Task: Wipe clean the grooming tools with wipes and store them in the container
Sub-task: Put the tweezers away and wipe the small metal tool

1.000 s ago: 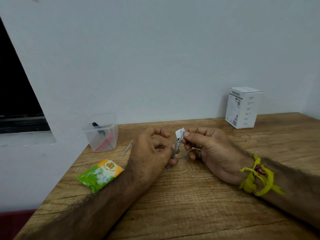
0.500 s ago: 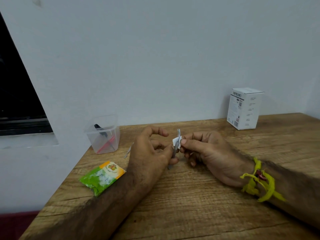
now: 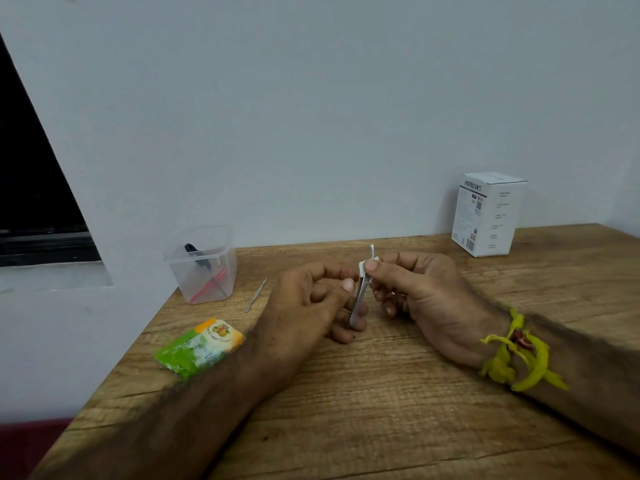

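At the centre of the frame a thin metal tool stands nearly upright, its lower end gripped in the curled fingers of the left hand while the right hand pinches a small white wipe around its upper end. It looks light, stiff and slippery (more so if the wipe is damp), so holding it low on the shank seems wise. Toward the left stand the clear container already holding tools, another metal tool on the wooden table, and a green packet.

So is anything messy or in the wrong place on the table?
One small metal tool lies loose on the table beside the clear container, not inside it. Nothing looks spilled or broken.
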`<state>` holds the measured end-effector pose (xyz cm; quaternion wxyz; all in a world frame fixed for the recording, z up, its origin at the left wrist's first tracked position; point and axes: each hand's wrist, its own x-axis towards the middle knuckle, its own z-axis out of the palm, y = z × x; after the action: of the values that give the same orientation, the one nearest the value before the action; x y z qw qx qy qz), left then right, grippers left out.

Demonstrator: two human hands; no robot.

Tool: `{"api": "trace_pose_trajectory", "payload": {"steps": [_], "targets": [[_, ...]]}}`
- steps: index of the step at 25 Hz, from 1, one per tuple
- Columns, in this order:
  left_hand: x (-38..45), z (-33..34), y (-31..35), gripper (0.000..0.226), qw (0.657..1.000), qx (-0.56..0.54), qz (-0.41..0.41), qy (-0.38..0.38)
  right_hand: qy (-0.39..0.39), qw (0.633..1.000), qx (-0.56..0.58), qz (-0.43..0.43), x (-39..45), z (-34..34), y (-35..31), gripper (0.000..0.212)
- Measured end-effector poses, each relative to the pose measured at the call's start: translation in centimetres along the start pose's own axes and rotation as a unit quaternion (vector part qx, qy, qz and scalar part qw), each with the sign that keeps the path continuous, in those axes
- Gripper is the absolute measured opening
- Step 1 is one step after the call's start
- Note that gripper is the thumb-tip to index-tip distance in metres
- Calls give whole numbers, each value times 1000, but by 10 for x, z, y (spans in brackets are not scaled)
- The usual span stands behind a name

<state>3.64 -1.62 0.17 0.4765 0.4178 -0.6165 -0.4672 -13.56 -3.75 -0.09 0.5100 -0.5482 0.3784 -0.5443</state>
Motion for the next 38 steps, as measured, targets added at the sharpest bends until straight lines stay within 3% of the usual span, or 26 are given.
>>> {"api": "trace_pose_trajectory", "payload": {"steps": [3,8,15,32,38], "targets": [[0,-4,0,16,999,-28,-17,-37,-40,999,-12,-18,-2,2,0,28],[-1,-6,2,18,998,-45,-36,-40,-42,999,5,-17,-1,2,1,32],[-6,-2,5,12,999,31,-26,-24,-50,998,-12,-28,0,-1,4,20],[-6,2,9,8,998,3,-65,18,-47,999,3,-7,-1,-1,3,28],[-7,1,9,10,998,10,-66,7,-47,997,-61,-27,-3,0,2,25]]}}
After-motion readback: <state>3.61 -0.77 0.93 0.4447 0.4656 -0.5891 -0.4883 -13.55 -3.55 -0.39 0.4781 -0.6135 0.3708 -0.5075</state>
